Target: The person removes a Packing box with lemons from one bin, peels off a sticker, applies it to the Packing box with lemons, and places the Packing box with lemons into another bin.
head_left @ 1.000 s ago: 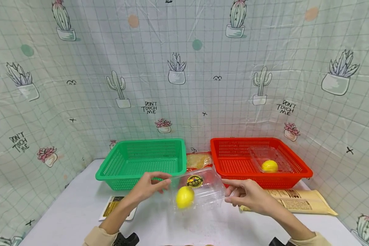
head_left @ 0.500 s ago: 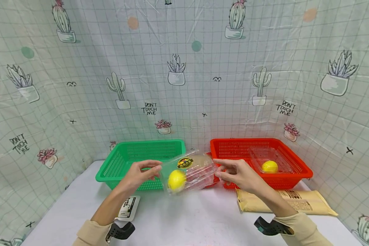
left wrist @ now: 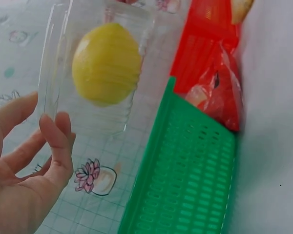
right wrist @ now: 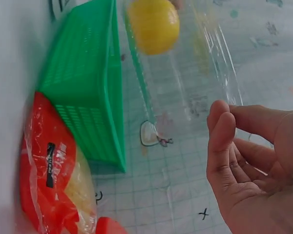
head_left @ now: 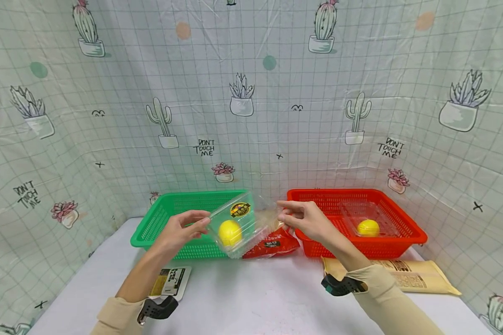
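A clear plastic clamshell box (head_left: pixel 251 218) with a black and gold label hangs tilted in the air, its right end higher. Inside it, at the left end, lies a yellow lemon (head_left: pixel 230 233), large in the left wrist view too. My left hand (head_left: pixel 182 232) pinches the box's left end between thumb and fingers. At the opposite end my right hand (head_left: pixel 306 218) pinches the rim by thumb and fingertips, as the right wrist view shows. In the head view the box overlaps the right side of the green basket (head_left: pixel 144 232) and a red snack bag (head_left: pixel 272 244).
To the right stands a red basket (head_left: pixel 318 238) holding another clear box (head_left: pixel 381 214) with a yellow fruit (head_left: pixel 368 228). A tan packet (head_left: pixel 415 277) lies in front of it. Below the green basket, a flat white-edged packet (head_left: pixel 172 281) sits partly behind my left forearm.
Both hands have carried the box with the lemon up, forward and to the left, from over the table's middle to the green basket's right side. Its tilt has grown steeper.
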The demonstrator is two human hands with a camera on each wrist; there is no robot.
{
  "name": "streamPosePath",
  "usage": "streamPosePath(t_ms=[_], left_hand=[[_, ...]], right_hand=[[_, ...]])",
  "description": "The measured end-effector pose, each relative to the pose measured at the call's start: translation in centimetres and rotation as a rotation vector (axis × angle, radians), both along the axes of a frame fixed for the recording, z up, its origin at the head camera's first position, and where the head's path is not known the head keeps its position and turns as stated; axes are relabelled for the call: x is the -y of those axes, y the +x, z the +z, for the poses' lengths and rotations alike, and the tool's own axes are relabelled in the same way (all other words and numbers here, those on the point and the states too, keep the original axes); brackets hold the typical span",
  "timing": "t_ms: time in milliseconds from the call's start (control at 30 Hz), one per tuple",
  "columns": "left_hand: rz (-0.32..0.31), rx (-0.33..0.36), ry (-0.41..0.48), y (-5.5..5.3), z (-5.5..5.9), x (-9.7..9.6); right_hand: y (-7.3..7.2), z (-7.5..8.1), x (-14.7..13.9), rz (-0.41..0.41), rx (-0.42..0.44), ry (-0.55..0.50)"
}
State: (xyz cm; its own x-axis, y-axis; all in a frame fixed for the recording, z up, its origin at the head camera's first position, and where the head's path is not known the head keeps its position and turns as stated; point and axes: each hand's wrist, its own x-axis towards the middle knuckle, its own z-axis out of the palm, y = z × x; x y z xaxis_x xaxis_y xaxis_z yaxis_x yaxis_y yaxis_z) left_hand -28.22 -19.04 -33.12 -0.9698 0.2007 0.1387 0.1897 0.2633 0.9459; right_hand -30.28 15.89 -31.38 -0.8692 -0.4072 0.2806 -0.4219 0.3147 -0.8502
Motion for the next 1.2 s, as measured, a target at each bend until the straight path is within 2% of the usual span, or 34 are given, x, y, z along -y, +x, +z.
streamPosePath(t_ms=[267,533,667,867,1033,1200], left_hand=[[-0.052,0.032,0.003,0.1,0.0,0.6],[-0.036,0.042,-0.030,-0.2,-0.2,0.5],[-0.050,0.030,-0.036,-0.3,-0.1,0.3],[-0.074,-0.004,-0.048,-0.4,0.3,0.0],[-0.059,-0.020,-0.065,-0.9,0.5,-0.4],[-0.018,-0.032,-0.112,-1.6,0.4,-0.8]], right_hand=[[-2.4,-0.4,1.8,-0.055,0.090,-0.157],[-4.8,-1.1,3.7,-0.084,0.158,-0.259],[-5.3,-1.0,5.1,-0.140,0.195,-0.239],[-5.8,-0.2,7.1,-0.199,0.213,-0.121],[-7.0,-0.2,8.2,-0.190,0.212,-0.065],[-8.3,-1.2,8.9,-0.163,0.250,-0.060]])
